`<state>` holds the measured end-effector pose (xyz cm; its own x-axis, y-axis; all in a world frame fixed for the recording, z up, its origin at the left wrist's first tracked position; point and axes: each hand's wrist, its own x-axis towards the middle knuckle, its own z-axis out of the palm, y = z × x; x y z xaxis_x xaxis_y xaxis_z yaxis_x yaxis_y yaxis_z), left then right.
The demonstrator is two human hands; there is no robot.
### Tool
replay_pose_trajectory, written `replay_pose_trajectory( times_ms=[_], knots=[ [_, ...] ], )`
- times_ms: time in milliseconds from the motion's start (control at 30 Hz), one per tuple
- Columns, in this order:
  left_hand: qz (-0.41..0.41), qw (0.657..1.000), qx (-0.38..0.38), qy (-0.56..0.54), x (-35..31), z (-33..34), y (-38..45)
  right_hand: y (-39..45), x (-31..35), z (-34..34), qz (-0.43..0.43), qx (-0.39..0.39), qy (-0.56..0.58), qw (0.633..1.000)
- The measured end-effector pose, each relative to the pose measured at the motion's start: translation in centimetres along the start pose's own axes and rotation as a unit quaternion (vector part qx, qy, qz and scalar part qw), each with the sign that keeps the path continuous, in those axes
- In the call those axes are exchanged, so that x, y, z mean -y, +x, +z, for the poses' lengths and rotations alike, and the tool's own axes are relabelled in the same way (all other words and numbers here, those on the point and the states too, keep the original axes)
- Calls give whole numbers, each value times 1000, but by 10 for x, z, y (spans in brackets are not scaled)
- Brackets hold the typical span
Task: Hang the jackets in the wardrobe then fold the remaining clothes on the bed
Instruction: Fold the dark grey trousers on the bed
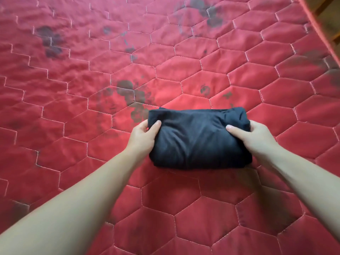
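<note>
The dark garment (198,138) lies folded into a thick, compact bundle on the red quilt (92,89), and both hands grip it by its short ends. The left hand (143,137) holds the bundle's left end: the thumb lies on top of the cloth, pointing toward the bundle's middle, while the fingers curl round the edge and go out of sight beneath it. The right hand (257,137) holds the right end in the same way, thumb pressed on top, fingers wrapped round the side where the fabric bunches into a rolled lump. Both bare forearms reach in from the near edge of the view and meet the bundle from either side.

The bundle is wider than it is deep, with soft creases running across its top and a rounded fold along the near edge. Whether it rests fully on the quilt or is lifted slightly cannot be told.

The quilt spreads on every side of the bundle, stitched in pale thread into large hexagons. Dark blotchy patches mark it just beyond the bundle's far left corner, and others lie farther off toward the far left and far right. Past the quilt's far right edge a strip of brown wood (331,24) shows, blurred.
</note>
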<state>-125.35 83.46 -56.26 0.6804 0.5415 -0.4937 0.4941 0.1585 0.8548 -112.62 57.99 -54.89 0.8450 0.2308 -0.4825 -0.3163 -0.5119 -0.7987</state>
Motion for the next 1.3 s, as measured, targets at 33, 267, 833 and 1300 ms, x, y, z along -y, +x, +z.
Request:
replay_pose_trajectory(
  times_ms=[33, 267, 833, 1300],
  knots=[
    [16, 1000, -3, -10, -1, -1, 2, 2, 2, 0, -28, -19, 7, 999],
    [66, 996, -57, 4, -2, 8, 19, 18, 3, 20, -73, -131, -66, 987],
    [314, 800, 31, 510, -5, 54, -20, -25, 21, 81, -283, -19, -410, 867],
    [99, 951, -89, 278, 6, 32, -31, -61, -19, 37, -137, -166, -309, 926]
  ],
)
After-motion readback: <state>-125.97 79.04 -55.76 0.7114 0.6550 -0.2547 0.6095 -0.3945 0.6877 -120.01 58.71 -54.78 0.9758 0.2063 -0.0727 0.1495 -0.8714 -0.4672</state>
